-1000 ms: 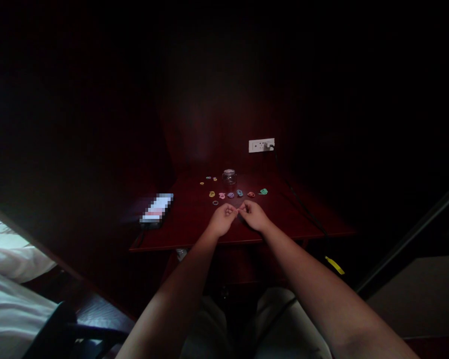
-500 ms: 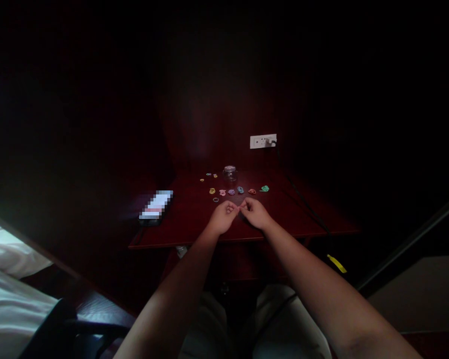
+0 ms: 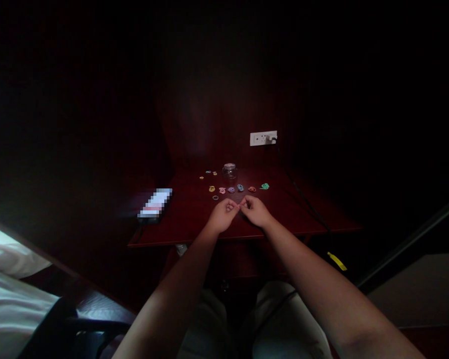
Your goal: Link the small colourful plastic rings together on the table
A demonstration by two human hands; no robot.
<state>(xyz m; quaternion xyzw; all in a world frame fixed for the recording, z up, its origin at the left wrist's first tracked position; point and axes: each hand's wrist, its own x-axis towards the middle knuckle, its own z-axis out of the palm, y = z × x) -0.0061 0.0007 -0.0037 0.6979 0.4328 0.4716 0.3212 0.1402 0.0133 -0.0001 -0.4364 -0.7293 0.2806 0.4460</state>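
Note:
My left hand and my right hand meet fingertip to fingertip over a dark red table. Both are closed in a pinch on something tiny between them that I cannot make out in the dim light. Just beyond the hands lies a row of several small coloured loops, with a green one at the right end. A few more small loops lie farther back on the left. A small glass jar stands upright behind the row.
A phone with a lit screen lies at the table's left edge. A white wall socket holds a plug, and its dark cable runs down the table's right side. White bedding is at lower left.
The view has shifted slightly, so the table and hands sit a little higher in the picture. The hands stay pinched together in the same place over the table.

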